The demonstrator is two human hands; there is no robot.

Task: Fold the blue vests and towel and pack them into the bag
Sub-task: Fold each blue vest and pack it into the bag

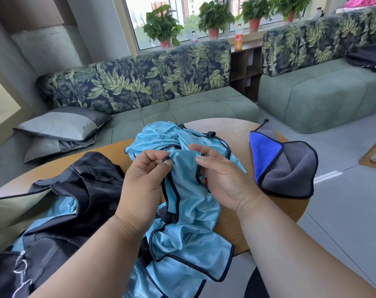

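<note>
Vests [189,214] of shiny light-blue mesh with dark piping lie crumpled in the middle of the frame, spread from the far side of the round wooden worktop [236,130] down over its near edge toward the bottom of the frame. Both hands are on the top vest: the left hand [144,179] pinches a black-trimmed edge between thumb and curled fingers, and the right hand [221,175] has its fingers curled round a piped edge just beside it, the two hands close together with a ridge of cloth raised between them. At lower left sits the bag [81,190], black with mesh panels and a pale panel at the frame's left edge, its mouth open, with more light-blue cloth showing inside it and metal rings on a strap at the bottom left corner. At centre right of the frame the towel [290,168], grey with a bright blue face and dark binding, lies loosely folded on the worktop's right rim, apart from the vests. Behind the worktop runs a green sofa [182,108] with a leaf-print back; grey cushions [60,125] are stacked at its left end. A second sofa section stands at upper right with dark cloth on it. Along the windowsill at the top are potted plants [163,26] and an orange bottle [238,39].
</note>
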